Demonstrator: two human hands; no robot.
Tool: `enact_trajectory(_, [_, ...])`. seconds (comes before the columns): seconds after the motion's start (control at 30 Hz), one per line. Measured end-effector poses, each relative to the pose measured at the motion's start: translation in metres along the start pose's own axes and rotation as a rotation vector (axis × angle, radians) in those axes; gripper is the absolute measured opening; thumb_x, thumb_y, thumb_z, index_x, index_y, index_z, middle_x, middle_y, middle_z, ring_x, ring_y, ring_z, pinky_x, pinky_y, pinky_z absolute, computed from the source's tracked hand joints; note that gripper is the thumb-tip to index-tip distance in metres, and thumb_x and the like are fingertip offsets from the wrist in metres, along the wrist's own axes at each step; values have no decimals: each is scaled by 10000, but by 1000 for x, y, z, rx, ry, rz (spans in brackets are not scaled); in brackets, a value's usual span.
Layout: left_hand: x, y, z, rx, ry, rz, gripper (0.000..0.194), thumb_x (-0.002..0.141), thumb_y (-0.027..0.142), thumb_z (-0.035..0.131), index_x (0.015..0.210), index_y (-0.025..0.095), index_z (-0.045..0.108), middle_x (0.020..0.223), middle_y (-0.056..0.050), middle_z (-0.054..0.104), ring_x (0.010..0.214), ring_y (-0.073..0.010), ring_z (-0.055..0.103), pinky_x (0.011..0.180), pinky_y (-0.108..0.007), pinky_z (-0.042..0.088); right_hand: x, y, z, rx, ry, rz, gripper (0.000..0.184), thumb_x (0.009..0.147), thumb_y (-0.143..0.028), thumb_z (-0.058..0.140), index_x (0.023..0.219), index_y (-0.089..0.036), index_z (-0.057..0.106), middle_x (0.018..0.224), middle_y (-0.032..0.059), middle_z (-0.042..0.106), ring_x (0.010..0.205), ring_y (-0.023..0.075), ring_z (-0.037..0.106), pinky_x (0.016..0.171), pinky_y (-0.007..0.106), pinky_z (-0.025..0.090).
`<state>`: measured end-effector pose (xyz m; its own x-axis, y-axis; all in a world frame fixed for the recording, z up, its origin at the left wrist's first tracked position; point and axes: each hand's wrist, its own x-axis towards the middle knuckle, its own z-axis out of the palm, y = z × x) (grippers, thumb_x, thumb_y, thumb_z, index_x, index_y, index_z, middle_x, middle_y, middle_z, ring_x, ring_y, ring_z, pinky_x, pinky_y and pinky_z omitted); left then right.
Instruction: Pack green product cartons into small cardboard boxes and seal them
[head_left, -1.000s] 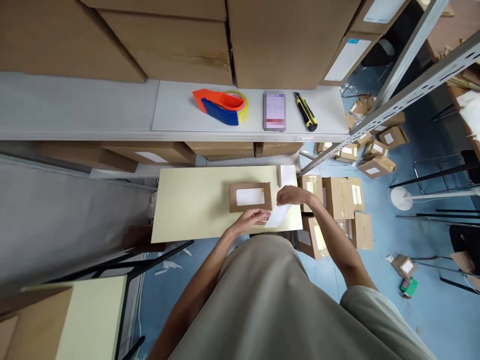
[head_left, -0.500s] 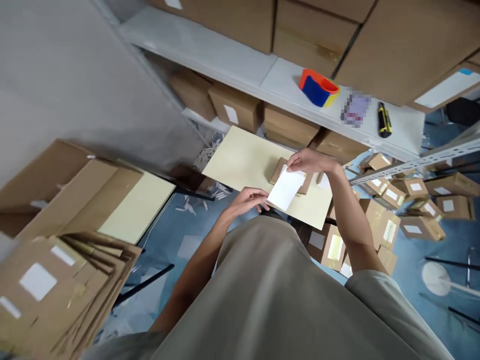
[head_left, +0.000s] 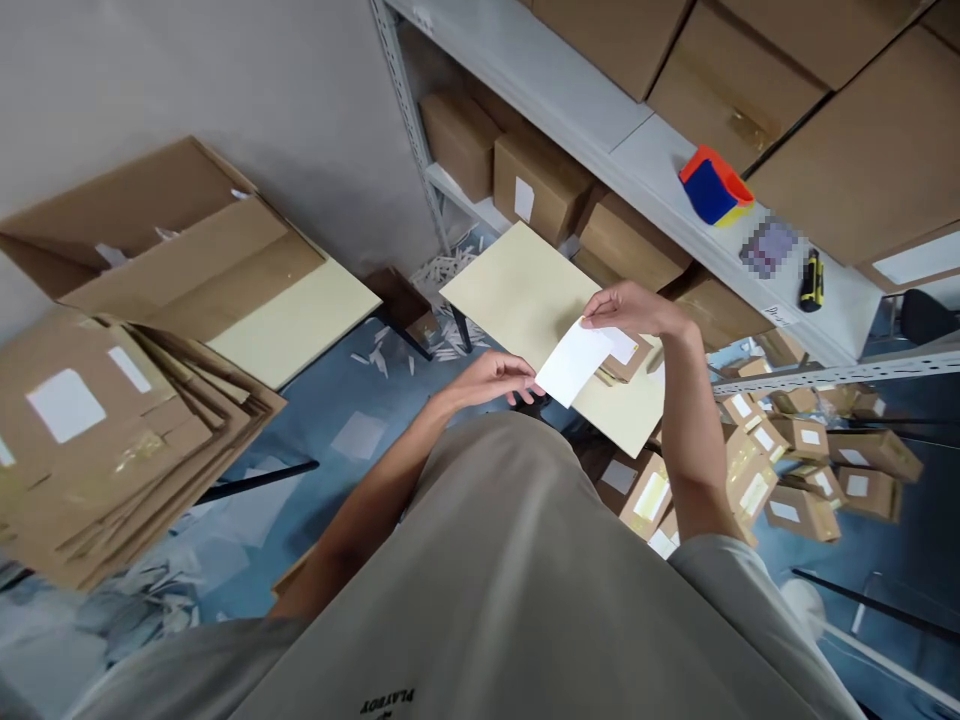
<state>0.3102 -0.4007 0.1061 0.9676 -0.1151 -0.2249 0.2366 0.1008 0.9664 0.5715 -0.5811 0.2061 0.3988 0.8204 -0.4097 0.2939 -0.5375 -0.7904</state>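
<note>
One smooth white paper slip (head_left: 574, 365), thin, oblong, pinched by my right hand (head_left: 626, 308) at one o'clock, my left hand (head_left: 491, 380) at nine, its grip unclear.

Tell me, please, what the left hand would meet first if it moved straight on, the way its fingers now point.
Probably the white rectangular paper sheet, held by the right hand; its near corner lies just ahead of the left hand. Depth is unclear, so they may already touch.
</note>
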Motion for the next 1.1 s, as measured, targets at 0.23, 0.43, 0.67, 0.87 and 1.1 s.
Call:
enact_trajectory(0.23, [-11,3,2,29,19,51,386,930,518,851,1057,154,865,1067,-154,883,898,-249,861,705,-298,683,-2,-1,0,-49,-25,-30,440,769,-573,1016,915,-190,855,844,23,820,831,179,738,739,305,594])
enact_trajectory(0.43, [-17,5,4,19,47,85,380,944,525,834,1028,155,856,1051,-143,878,894,-254,859,708,-317,696,0,-1,3,-54,-1,-9,436,782,-556,1010,923,-182,836,863,33,818,887,199,757,775,316,609])
enact_trajectory(0.67, [-28,0,8,-30,190,78,359,947,519,844,1007,166,830,1014,-121,870,896,-247,862,718,-304,692,11,3,49,-158,119,-35,389,885,-525,934,1054,-196,815,1074,77,837,1100,264,761,997,423,628])
enact_trajectory(0.87, [-37,-11,11,2,347,68,352,974,520,806,1018,171,806,961,-93,850,921,-242,845,805,-336,688,-32,-15,136,-115,290,-168,267,1048,-511,749,1093,-256,813,1157,70,805,1079,249,751,1041,433,626])
enact_trajectory(1.1, [-42,-16,9,151,416,90,288,931,448,786,973,168,834,922,-62,845,888,-217,808,786,-279,612,-54,-22,175,-29,283,-146,201,1018,-478,792,1002,-280,822,1038,40,781,955,220,729,955,386,622])
